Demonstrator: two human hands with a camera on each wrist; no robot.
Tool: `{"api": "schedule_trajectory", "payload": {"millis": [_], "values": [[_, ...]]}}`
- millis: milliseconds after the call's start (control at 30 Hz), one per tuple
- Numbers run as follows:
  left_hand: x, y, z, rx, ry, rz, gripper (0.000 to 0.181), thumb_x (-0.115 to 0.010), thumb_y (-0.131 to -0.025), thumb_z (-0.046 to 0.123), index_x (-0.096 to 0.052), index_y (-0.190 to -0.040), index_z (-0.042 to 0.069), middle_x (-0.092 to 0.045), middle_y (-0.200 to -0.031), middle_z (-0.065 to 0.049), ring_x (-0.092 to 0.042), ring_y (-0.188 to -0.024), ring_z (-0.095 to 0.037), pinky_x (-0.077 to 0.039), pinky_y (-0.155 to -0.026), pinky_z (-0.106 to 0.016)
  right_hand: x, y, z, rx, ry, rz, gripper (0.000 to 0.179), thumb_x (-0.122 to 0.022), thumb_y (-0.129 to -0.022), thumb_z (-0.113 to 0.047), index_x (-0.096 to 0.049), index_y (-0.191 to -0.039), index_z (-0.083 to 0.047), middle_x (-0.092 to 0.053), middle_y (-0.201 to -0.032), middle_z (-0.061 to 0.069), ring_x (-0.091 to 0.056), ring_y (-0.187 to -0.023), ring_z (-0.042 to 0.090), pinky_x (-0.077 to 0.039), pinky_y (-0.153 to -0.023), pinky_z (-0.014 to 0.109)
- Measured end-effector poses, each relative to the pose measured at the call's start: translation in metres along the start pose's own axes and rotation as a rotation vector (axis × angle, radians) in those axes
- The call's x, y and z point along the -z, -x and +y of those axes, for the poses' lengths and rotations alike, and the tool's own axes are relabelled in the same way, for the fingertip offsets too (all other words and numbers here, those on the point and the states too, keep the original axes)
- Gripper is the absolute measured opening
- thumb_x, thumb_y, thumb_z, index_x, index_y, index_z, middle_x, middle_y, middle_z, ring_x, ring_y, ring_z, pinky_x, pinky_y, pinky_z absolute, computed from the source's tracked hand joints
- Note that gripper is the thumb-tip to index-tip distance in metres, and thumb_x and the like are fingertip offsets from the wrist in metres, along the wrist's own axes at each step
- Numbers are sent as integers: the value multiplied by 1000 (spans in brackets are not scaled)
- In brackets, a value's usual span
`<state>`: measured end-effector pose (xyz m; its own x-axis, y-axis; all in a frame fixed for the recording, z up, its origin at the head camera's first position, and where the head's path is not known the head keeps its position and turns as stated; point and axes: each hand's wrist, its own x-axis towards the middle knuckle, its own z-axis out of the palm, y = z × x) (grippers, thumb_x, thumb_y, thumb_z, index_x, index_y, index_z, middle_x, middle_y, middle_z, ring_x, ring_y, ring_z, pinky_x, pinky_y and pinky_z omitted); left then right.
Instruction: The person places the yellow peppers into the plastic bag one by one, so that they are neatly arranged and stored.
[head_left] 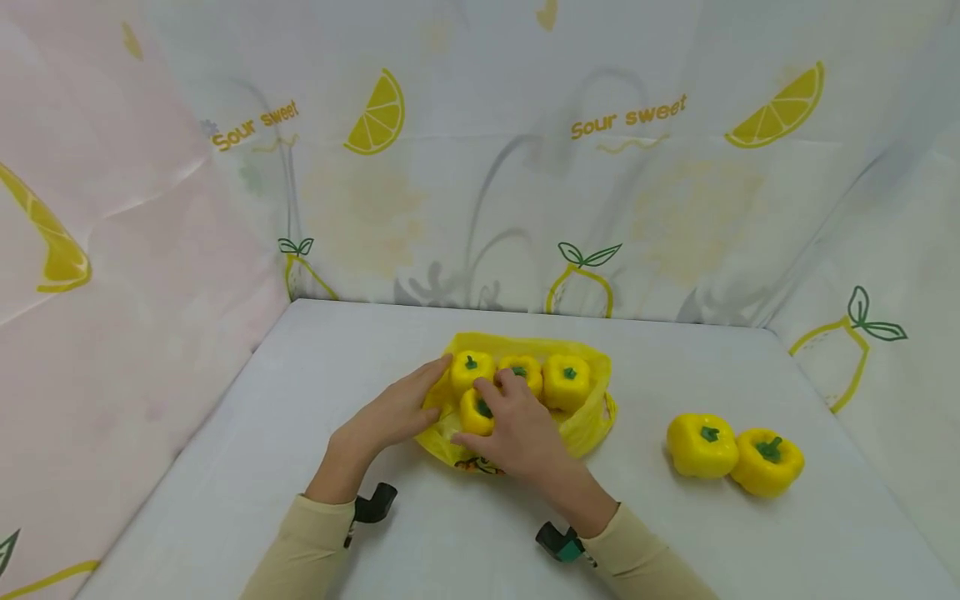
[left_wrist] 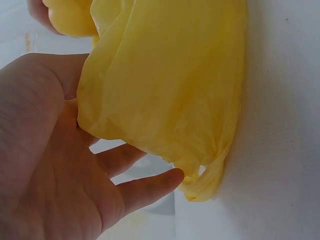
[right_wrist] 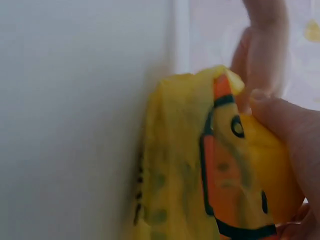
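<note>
A yellow plastic bag [head_left: 588, 429] lies with its mouth spread upward, holding several yellow bell peppers [head_left: 566, 382] with green stems. My right hand [head_left: 521, 429] reaches over the near side and grips the bell pepper [head_left: 474, 414] nearest me, thumb on its near side and fingers over its top. In the right wrist view, the thumb presses that pepper [right_wrist: 267, 165] beside the bag's printed wall [right_wrist: 190, 160]. At the bag's left rim is my left hand [head_left: 397, 408]. Its fingers are extended, their tips partly hidden behind the plastic [left_wrist: 160, 75] in the left wrist view.
Two more yellow bell peppers, one [head_left: 702, 446] touching the other [head_left: 767, 462], sit on the white table [head_left: 810, 542] to the right of the bag. Fabric walls [head_left: 480, 167] printed with lemons rise behind and on both sides.
</note>
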<state>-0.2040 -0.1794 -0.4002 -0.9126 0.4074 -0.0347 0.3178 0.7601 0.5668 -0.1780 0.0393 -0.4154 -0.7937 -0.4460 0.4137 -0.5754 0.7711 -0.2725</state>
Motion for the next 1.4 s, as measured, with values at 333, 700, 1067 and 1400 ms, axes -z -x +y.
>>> {"api": "schedule_trajectory", "payload": {"millis": [333,700,1067,1400], "values": [[0,0,1,-12,-11,1,75,-56,-96,12,-18,-160,14,-26,-165,-9,-27,-152,-31,-26,-123,-53,10,2,-2,-71,-65,-361,66,-75,-82,-49,-56,-136,-16,-53,-127,4,-53,-110,20,-53,-96,37],[3,2,2,-9,-4,-10,75,-56,-96,11,-18,-160,13,-26,-165,-10,-26,-152,-31,-25,-123,-53,16,0,-2,-86,-165,-424,65,-76,-82,-36,-52,-139,-14,-56,-133,5,-56,-112,18,-53,-99,37],[5,1,1,0,-7,-5,76,-54,-94,12,-18,-160,15,-25,-165,-7,-26,-152,-29,-25,-124,-52,-6,4,-13,-186,-178,-200,70,-77,-84,-42,-42,-136,-11,-56,-116,7,-58,-93,17,-57,-87,33],[6,3,2,14,3,-6,74,-54,-95,13,-20,-160,15,-25,-165,-6,-24,-153,-29,-23,-125,-51,14,3,-8,-184,-98,-247,69,-74,-85,-47,-48,-138,-12,-60,-129,8,-63,-110,22,-55,-98,40]]}}
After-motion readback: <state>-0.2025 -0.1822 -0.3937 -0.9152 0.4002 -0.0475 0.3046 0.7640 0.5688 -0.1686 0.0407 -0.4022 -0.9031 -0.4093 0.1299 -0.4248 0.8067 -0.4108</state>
